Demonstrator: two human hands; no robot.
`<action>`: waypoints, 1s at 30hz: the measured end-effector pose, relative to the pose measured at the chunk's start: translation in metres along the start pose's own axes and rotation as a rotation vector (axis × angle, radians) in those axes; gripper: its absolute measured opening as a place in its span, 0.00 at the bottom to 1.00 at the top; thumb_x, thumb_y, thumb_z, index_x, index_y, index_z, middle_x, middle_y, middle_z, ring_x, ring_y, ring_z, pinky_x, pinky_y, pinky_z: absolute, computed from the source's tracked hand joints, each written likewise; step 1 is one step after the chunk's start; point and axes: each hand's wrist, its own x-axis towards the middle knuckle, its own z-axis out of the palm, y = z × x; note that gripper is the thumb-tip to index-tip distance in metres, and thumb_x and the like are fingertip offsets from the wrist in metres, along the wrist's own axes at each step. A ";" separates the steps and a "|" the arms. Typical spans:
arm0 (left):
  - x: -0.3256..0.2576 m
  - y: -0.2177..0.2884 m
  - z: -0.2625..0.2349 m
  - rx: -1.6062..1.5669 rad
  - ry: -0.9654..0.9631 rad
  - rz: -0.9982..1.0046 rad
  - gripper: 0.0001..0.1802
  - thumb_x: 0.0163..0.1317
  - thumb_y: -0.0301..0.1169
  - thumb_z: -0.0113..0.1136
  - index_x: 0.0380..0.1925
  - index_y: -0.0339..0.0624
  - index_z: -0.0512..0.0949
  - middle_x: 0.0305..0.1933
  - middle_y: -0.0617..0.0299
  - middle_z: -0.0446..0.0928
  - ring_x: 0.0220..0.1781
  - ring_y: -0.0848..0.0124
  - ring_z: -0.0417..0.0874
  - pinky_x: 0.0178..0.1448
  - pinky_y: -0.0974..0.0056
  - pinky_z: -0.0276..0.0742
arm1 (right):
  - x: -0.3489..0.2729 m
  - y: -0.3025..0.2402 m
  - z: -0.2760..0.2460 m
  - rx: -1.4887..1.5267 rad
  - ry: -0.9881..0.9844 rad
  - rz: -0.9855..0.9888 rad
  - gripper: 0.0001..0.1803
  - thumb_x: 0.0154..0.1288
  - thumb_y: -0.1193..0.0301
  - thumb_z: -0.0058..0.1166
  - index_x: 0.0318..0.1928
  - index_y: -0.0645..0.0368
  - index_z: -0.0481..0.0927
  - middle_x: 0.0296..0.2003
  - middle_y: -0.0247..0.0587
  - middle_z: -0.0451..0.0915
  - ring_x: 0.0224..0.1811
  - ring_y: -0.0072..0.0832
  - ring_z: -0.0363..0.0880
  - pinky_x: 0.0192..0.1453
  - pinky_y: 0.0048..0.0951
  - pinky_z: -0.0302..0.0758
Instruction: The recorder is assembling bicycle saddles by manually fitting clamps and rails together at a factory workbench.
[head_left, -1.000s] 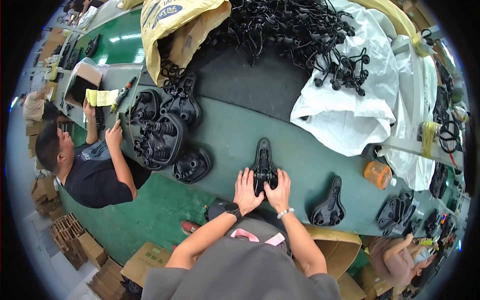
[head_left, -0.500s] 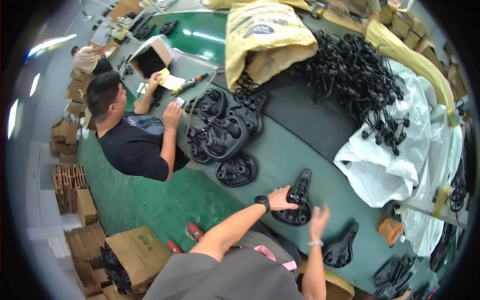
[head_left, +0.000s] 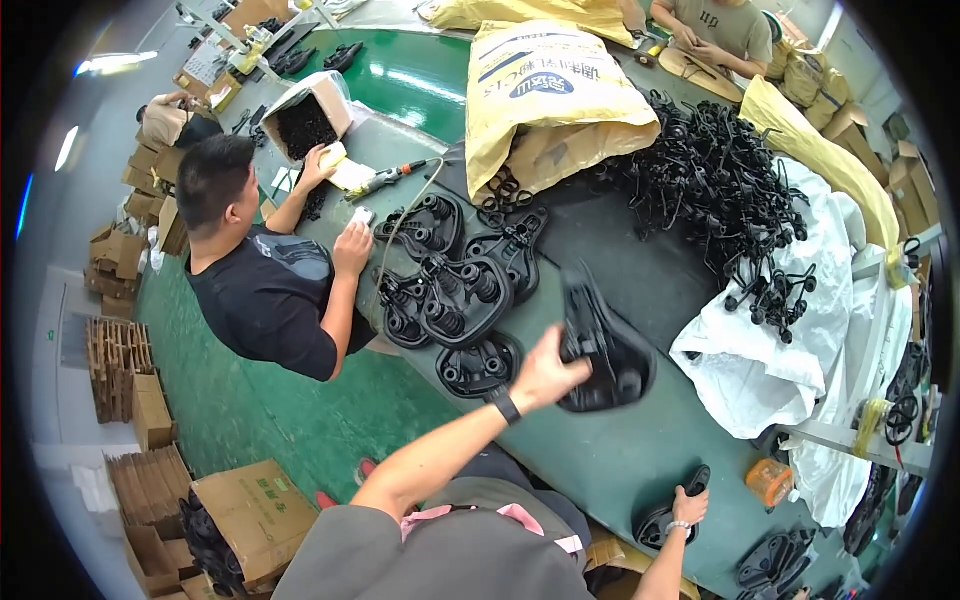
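My left hand [head_left: 545,375] is closed on the edge of a black bicycle saddle [head_left: 608,355], lifted and smeared by motion over the green workbench [head_left: 560,450]. At the lower right, my right hand [head_left: 690,507] wraps round the narrow nose of a second bicycle saddle [head_left: 652,527], which is partly hidden by the fingers and wrist. Left of the lifted saddle lies a pile of black saddles [head_left: 468,300], undersides up with springs showing. One more saddle [head_left: 478,366] sits at the pile's near edge.
A large heap of black wire-like parts [head_left: 710,190] covers the far bench beside a yellow sack [head_left: 560,90] and white sacking [head_left: 760,370]. A co-worker [head_left: 265,260] stands at left near a power tool [head_left: 390,178]. An orange tape roll [head_left: 770,482] lies at right.
My left hand has raised its saddle off the bench and moved it away from me. My right hand has moved down and right and taken hold of the other saddle's nose.
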 end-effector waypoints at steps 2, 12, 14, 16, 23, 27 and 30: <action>0.045 0.010 -0.037 -0.146 0.151 0.040 0.42 0.57 0.47 0.68 0.64 0.30 0.64 0.57 0.43 0.77 0.58 0.54 0.79 0.65 0.57 0.73 | -0.009 -0.023 -0.011 0.017 0.012 -0.061 0.50 0.45 0.47 0.69 0.65 0.61 0.68 0.53 0.57 0.77 0.56 0.56 0.76 0.61 0.54 0.70; 0.200 0.025 -0.206 -0.467 0.402 -0.465 0.28 0.61 0.53 0.59 0.43 0.35 0.81 0.36 0.58 0.85 0.36 0.64 0.86 0.41 0.56 0.83 | -0.089 -0.156 -0.005 0.194 -0.105 -0.268 0.50 0.48 0.48 0.68 0.63 0.71 0.66 0.53 0.64 0.76 0.58 0.57 0.72 0.64 0.52 0.67; 0.215 0.006 -0.210 -0.463 0.345 -0.523 0.28 0.60 0.53 0.60 0.42 0.37 0.82 0.37 0.58 0.84 0.35 0.64 0.86 0.38 0.55 0.83 | -0.092 -0.162 -0.015 0.202 -0.126 -0.278 0.49 0.47 0.48 0.69 0.61 0.72 0.67 0.52 0.64 0.76 0.56 0.58 0.73 0.63 0.53 0.68; 0.234 -0.022 -0.214 -0.398 0.334 -0.594 0.30 0.58 0.55 0.61 0.43 0.37 0.82 0.38 0.57 0.85 0.37 0.62 0.86 0.41 0.53 0.83 | -0.092 -0.163 -0.017 0.211 -0.127 -0.283 0.47 0.47 0.49 0.69 0.59 0.72 0.69 0.50 0.64 0.77 0.55 0.58 0.73 0.62 0.53 0.69; 0.267 -0.068 -0.265 -0.465 0.055 -0.675 0.38 0.57 0.66 0.59 0.57 0.50 0.79 0.55 0.58 0.84 0.59 0.57 0.81 0.68 0.37 0.61 | -0.117 -0.228 -0.038 0.333 -0.205 -0.339 0.39 0.47 0.49 0.69 0.46 0.70 0.73 0.41 0.64 0.80 0.47 0.59 0.78 0.53 0.54 0.74; 0.263 -0.010 -0.213 -0.359 0.133 -0.722 0.24 0.59 0.56 0.56 0.36 0.49 0.84 0.37 0.60 0.87 0.38 0.60 0.87 0.45 0.51 0.83 | -0.127 -0.242 -0.024 0.341 -0.174 -0.300 0.41 0.48 0.48 0.69 0.51 0.69 0.71 0.47 0.61 0.79 0.52 0.56 0.76 0.57 0.51 0.73; 0.260 -0.019 -0.217 -0.277 0.266 -0.579 0.25 0.59 0.56 0.55 0.40 0.47 0.83 0.36 0.61 0.86 0.37 0.63 0.87 0.43 0.54 0.83 | -0.128 -0.254 -0.033 0.372 -0.241 -0.299 0.41 0.49 0.48 0.69 0.52 0.69 0.71 0.48 0.60 0.78 0.53 0.55 0.76 0.58 0.49 0.73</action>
